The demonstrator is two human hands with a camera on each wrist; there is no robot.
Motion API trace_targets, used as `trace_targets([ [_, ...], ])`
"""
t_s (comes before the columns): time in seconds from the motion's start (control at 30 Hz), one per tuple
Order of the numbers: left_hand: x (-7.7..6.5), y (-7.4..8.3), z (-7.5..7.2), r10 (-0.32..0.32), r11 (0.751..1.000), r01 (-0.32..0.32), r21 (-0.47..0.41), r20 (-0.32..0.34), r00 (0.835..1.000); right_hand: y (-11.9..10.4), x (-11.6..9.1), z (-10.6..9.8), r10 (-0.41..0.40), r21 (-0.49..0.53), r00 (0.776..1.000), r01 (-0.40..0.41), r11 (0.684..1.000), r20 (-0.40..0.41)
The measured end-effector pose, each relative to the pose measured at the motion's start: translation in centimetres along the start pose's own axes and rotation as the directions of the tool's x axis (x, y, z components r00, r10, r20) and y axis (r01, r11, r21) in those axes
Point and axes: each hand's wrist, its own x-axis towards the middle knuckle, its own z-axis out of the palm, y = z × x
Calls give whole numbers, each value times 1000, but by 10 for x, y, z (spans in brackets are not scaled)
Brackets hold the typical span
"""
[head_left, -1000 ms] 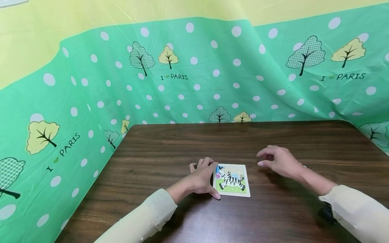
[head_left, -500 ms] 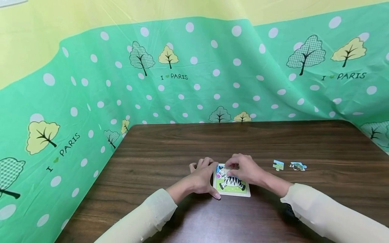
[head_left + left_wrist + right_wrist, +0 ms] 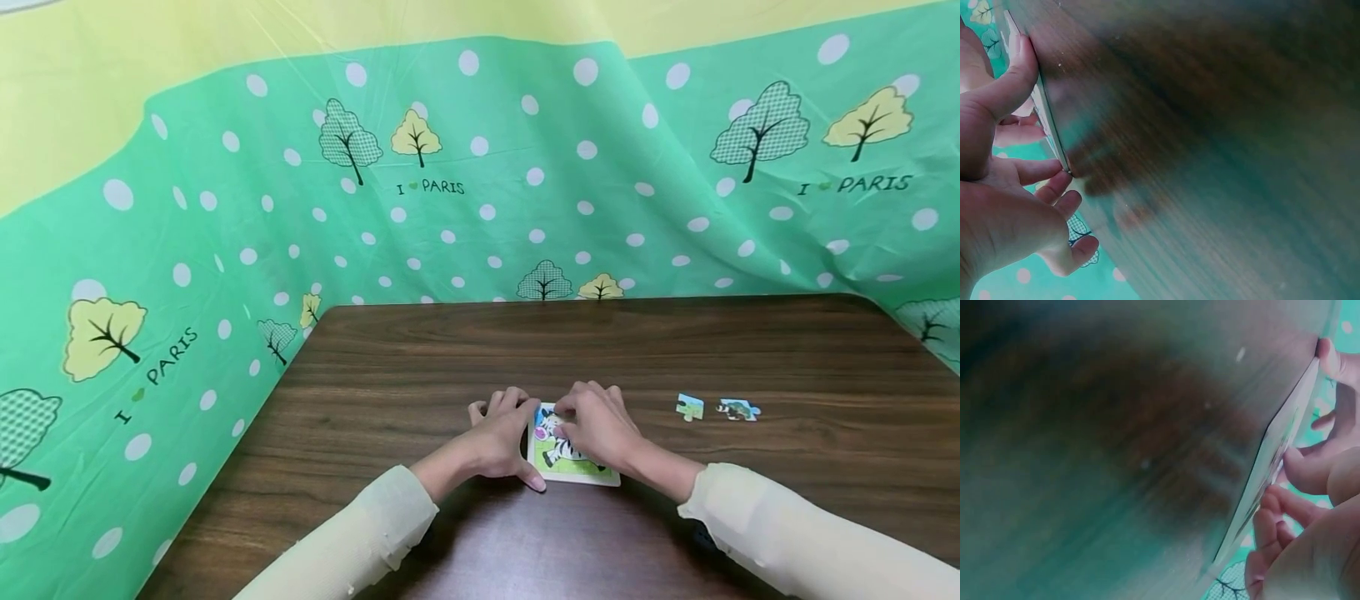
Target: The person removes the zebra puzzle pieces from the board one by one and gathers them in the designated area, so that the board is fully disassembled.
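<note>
A square zebra jigsaw puzzle in a white-edged tray (image 3: 574, 478) lies flat on the table. My left hand (image 3: 495, 442) grips the tray's left side, with the thumb at the near corner and the index finger at the far corner. Over the upper middle of the picture is my right hand (image 3: 603, 425), its thumb and fingertips pinching at a puzzle piece (image 3: 1025, 107), which shows as a pale edge in the left wrist view. This hand covers the upper right of the picture. The zebra's head and legs stay visible.
Two loose puzzle pieces lie to the right of the tray, a green-and-blue piece (image 3: 689, 407) and a darker-patterned piece (image 3: 738, 409). The dark wooden table (image 3: 390, 358) meets a green polka-dot cloth (image 3: 450, 225) at its back and left.
My right hand has moved left from over the loose pieces onto the puzzle, uncovering two pieces on the table. My left hand has kept its grip on the tray.
</note>
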Motion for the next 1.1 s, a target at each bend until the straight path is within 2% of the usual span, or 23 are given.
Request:
trace_targets([
  [0.13, 0, 1, 1, -1, 1000, 1, 3, 1, 1000, -1, -3, 0, 9, -23, 1000, -10, 1000, -21],
  [0.33, 0, 1, 1, 2, 1000, -2, 12, -5, 1000, -3, -3, 3, 35, 20, 999, -34, 999, -27],
  [0.67, -1, 1, 0, 4, 1000, -3, 8, -13, 1000, -12, -4, 1, 173, 151, 985, -172, 973, 6],
  [0.77, -1, 0, 0, 7, 1000, -7, 10, -17, 1000, -13, -3, 1, 191, 162, 982, -189, 969, 2],
  [0.83, -1, 0, 0, 8, 1000, -8, 11, -17, 1000, -13, -3, 3, 172, 142, 985, -168, 976, -17],
  [0.97, -1, 0, 0, 6, 1000, -6, 17, -16, 1000, -12, -5, 7, 50, 39, 996, -47, 998, -77],
  [1.03, 0, 0, 0, 5, 1000, -4, 21, -20, 1000, -12, -5, 9, 0, -9, 996, -1, 1000, -87],
  [1.1, 0, 0, 1, 5, 1000, -5, 22, -24, 1000, -12, -4, 9, -14, -25, 997, 12, 1000, -74],
])
